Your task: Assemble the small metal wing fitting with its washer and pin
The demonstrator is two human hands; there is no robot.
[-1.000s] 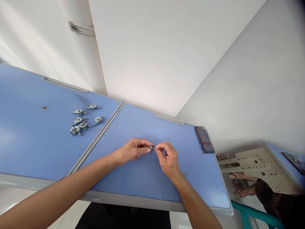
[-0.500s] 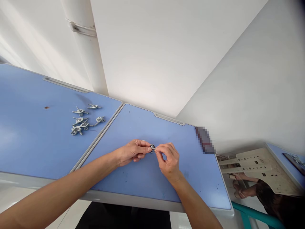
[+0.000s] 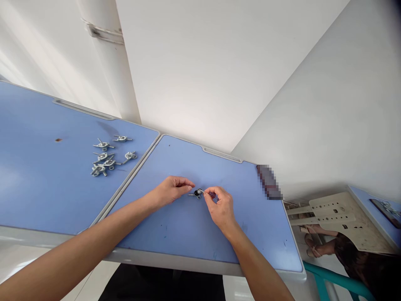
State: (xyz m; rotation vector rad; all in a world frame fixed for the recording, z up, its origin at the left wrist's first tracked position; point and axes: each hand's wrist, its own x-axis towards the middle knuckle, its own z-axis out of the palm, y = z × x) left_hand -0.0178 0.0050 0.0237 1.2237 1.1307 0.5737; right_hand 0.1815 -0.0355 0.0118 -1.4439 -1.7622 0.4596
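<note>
No readable text or labels.

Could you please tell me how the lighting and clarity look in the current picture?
Head view: bright streaks slant across the upper-left wall; pale glare shows on the left desktop; a soft shadow lies just behind the loose metal parts; the dark object at the far right desk edge is pixelated; the small part lacks fine detail; the lower-right corner is very dark.

Blue desks (image 3: pixel 175 163): 6 metal fittings (image 3: pixel 102 157) left, 1 blurred object (image 3: pixel 268 182) right.
</note>
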